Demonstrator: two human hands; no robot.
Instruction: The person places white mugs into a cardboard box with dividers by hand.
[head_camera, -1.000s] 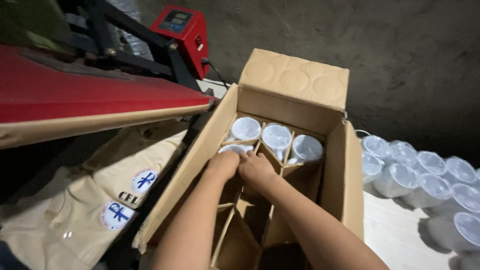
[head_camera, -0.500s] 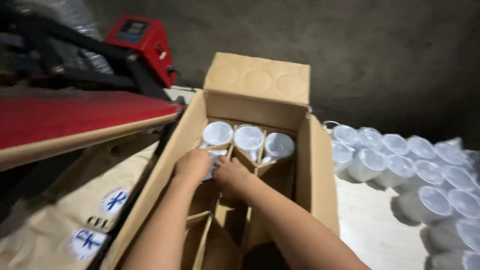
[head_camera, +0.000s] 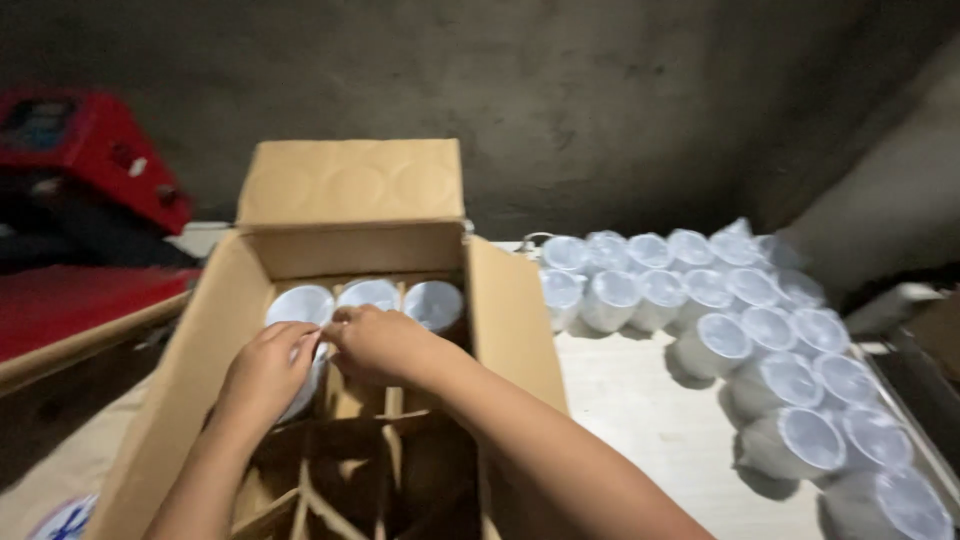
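— Hands?
— Left hand (head_camera: 268, 372) curled round a white wrapped mug (head_camera: 300, 345) in the near-left cell of the cardboard box (head_camera: 505, 320); right hand (head_camera: 378, 343) pinching the wrap at its top, fingers closed.
— Elsewhere in the box?
— Three more wrapped mugs (head_camera: 432, 304) along the far row, cardboard dividers (head_camera: 390, 440) nearer.
— Right of the box?
— Many unpacked mugs (head_camera: 760, 370) on the pale table (head_camera: 640, 420).
— Far left?
— Red machine (head_camera: 90, 160), blurred.
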